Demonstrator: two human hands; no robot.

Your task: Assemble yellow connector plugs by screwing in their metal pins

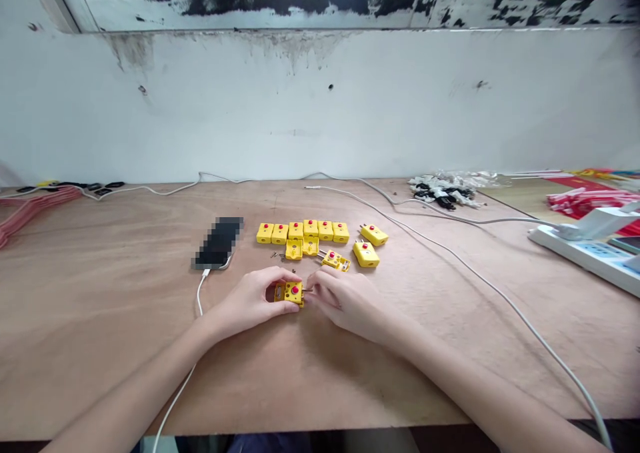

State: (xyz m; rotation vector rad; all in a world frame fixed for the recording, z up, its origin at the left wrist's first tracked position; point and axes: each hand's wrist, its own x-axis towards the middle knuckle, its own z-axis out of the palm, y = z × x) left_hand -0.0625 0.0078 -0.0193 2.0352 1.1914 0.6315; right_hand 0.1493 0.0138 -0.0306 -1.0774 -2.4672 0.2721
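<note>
Holding a yellow plug (293, 292) in the left hand (253, 298), right of the phone (220, 242) and nearer, with thumb and fingers parted to the plug's width. Pinching a metal pin (307, 290) on it with the right hand (343, 298), fingertips drawn close. Have small metal pieces (275, 255) and a row of yellow blocks (325, 231) right of the phone, and a power strip (590, 256) well right of it.

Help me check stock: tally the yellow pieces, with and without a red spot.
Red-spotted pieces in the row: 6
Red-spotted pieces lying apart: 3
Red-spotted piece in left hand: 1
Pieces showing no red spot: 2
Total: 12
</note>
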